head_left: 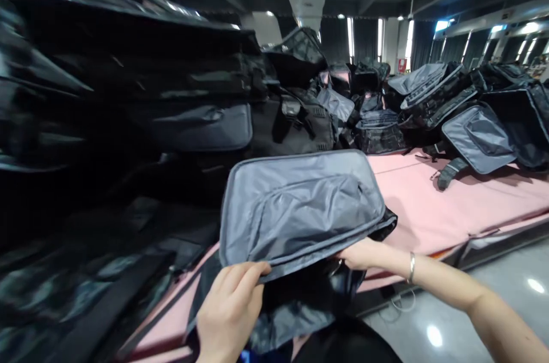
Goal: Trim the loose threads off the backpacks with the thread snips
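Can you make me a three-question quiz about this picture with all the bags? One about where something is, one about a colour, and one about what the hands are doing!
1. Where is the bag the hands hold?
A. on the floor
B. at the near edge of the pink table
C. hanging from the ceiling

2. What colour is its opened lining?
A. grey
B. red
C. yellow

3. What is the left hand doing?
A. waving in the air
B. holding a cup
C. gripping the bag's edge

Answers: 1 B, it lies over the table's front edge. 2 A, the flap facing up is grey. 3 C, its fingers curl over the flap's rim, while the right hand holds the other side.
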Available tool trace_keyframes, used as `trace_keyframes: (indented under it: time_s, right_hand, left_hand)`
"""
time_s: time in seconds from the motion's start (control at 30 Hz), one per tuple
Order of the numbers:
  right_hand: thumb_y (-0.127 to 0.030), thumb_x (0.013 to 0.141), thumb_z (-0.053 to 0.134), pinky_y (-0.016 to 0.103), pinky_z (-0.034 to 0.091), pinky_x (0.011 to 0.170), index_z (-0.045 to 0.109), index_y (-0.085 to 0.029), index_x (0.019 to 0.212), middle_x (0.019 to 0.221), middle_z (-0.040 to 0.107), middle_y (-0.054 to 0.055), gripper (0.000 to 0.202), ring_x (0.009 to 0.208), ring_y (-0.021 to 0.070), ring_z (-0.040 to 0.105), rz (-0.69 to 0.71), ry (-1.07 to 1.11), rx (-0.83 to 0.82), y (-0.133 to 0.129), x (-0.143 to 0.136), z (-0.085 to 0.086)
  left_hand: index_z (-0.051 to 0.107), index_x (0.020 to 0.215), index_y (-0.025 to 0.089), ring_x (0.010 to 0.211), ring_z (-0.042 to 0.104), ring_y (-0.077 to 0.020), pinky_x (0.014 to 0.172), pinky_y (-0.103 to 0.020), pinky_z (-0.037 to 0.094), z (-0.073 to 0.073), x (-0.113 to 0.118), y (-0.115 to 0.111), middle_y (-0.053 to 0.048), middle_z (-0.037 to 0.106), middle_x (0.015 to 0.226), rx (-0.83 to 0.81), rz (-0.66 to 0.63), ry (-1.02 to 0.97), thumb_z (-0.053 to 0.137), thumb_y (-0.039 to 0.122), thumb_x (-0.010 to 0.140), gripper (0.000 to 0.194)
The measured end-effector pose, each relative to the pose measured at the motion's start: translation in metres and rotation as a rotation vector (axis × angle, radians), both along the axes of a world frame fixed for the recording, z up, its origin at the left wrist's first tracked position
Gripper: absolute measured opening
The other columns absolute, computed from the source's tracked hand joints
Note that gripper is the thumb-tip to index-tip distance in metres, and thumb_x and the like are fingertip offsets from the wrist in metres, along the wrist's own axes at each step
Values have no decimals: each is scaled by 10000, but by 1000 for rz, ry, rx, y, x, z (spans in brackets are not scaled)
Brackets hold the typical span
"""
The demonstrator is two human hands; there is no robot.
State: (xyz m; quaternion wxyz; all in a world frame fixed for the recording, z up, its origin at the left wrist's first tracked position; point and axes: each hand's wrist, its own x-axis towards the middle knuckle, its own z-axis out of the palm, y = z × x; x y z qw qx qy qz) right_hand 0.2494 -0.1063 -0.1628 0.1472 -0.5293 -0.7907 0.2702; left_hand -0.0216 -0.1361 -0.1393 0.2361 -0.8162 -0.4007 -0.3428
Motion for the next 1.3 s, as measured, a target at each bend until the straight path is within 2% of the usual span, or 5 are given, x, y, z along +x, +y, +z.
trace_keyframes:
  time_s: [0.13, 0.3, 0.47, 0.9, 1.3]
  right_hand:
    - [-3, 718, 482, 258, 441, 825, 675, -239, 1016, 976, 676, 33, 426, 944, 178, 612, 108, 197, -35, -48, 13, -87]
    - [-296, 760, 646, 222, 394, 548, 653, -169, 755, 646, 590, 0, 127, 566, 114, 497, -440, 1057, -118, -62, -4, -136]
    - [-584, 709, 646, 187, 152, 374, 355, -206, 604, 471, 226, -110, 489, 386, 40, 170, -582, 1411, -229, -43, -37, -135]
    - [-525, 655, 748, 169, 111, 373, 301, -199, 609, 475, 262, -114, 555, 400, 18, 164, -762, 1693, -342, -54, -56, -114]
    - [-491, 623, 769, 176, 126, 372, 438, -188, 694, 453, 246, -130, 454, 384, 22, 175, -768, 1612, -331, -59, -56, -112]
  left_hand:
    - [565, 821, 218, 720, 570, -172, 702, -304, 458, -63, 4, -10, -11, 627, 749, -85, 73, -131, 468, 27, 790, 216]
    - [570, 762, 194, 668, 547, -170, 710, -309, 442, -76, 7, -20, -21, 601, 691, -45, 101, -213, 486, 60, 786, 160]
    - [576, 763, 179, 673, 558, -174, 720, -316, 430, -73, 13, -22, -32, 605, 685, -44, 106, -246, 519, 91, 808, 114]
    - [629, 934, 180, 795, 619, -218, 804, -350, 461, -97, 34, -53, -84, 673, 835, -100, 80, -481, 699, 127, 689, 260]
    - [644, 971, 144, 674, 638, -176, 656, -281, 540, -82, 80, -53, -85, 693, 882, -1137, 159, -1534, 770, 504, 570, 554]
